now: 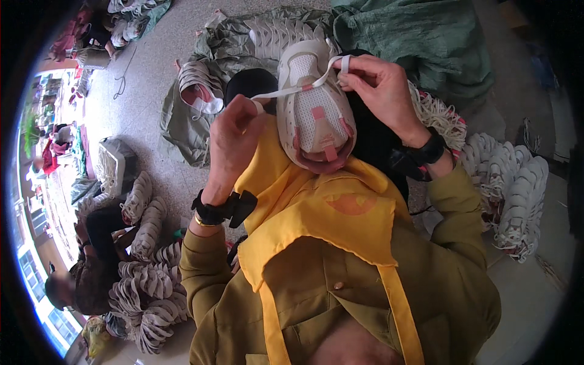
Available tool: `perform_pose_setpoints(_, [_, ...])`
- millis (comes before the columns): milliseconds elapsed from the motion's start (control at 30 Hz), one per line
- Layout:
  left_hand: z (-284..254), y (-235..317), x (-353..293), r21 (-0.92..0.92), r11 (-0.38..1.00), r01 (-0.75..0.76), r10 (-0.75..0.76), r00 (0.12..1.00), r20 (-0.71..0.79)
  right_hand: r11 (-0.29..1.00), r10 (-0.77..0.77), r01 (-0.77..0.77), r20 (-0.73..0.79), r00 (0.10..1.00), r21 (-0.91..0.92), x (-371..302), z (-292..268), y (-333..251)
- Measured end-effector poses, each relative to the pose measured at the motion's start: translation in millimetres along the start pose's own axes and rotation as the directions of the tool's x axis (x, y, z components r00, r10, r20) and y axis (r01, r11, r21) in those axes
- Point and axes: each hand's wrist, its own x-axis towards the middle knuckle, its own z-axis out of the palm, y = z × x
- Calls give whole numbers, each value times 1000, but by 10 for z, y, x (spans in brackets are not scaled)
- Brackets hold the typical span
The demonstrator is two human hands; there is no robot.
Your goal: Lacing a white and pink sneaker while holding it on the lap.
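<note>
On my lap, over the yellow apron (267,167), rests a white sneaker (287,125) with pink trim, its heel opening toward me. A flat white shoelace (285,92) is stretched across it above the mesh. My left hand (234,137) pinches one end of the lace, to the left of the shoe. On the other side, the fingers of my right hand (380,91) are closed on the lace, which forms a small loop at the fingertips. Both hands are raised beside the shoe. Each wrist wears a black band.
Ahead lie a row of nested white shoes (283,39) on grey-green sheeting and a green cloth (420,42). One white-and-pink shoe stack (201,85) stands left of it. More stacked shoes (517,182) lie right; others (149,292) sit left, near another person (79,274).
</note>
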Motion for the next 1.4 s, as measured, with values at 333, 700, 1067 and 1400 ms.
perform_pose_setpoints(333, [108,119,125,-334,943,6,-9,1000,-5,969,189,-195,55,980,149,-77,-1,-112])
perform_pose_setpoints(700, [140,61,191,-372,928,-30,42,999,24,971,146,-144,0,989,190,32,112,11])
perform_pose_setpoints(1067, [202,111,203,-443,896,-20,0,999,-46,1000,27,-26,-24,999,16,27,164,3])
perform_pose_setpoints(1400, [235,31,256,-523,851,-47,19,998,-60,956,-40,79,143,989,-282,152,146,-127])
